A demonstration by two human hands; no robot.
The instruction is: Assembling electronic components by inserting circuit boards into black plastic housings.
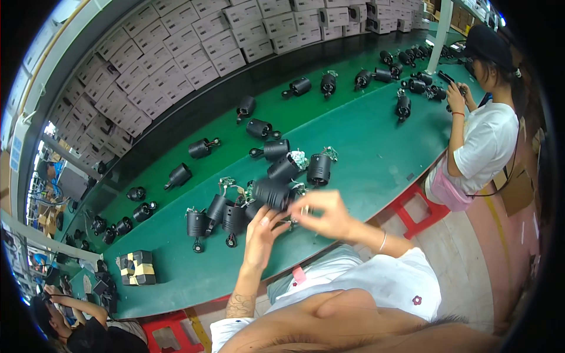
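Note:
My left hand [259, 235] has its fingers closed around the lower end of a black ribbed cylindrical housing [271, 193], held tilted just above the near side of the green table. At the end of this housing, my right hand [326, 215] is bent in with thumb and fingertips drawn together. What lies between those fingertips is too small to make out. Just beyond my hands lie similar housings, one [319, 170] with a green circuit board [331, 153] sticking out. To the left of my left hand sit more, such as this black housing [196, 223].
The green workbench [359, 153] has a moving-belt-like strip [218, 170] behind it, carrying spaced housings. White boxes [194, 35] are stacked beyond. A black block with yellow tape [136, 268] rests at left. Co-workers sit at right [485, 129] and lower left [82, 323]; red stools [415, 209] stand beside the bench.

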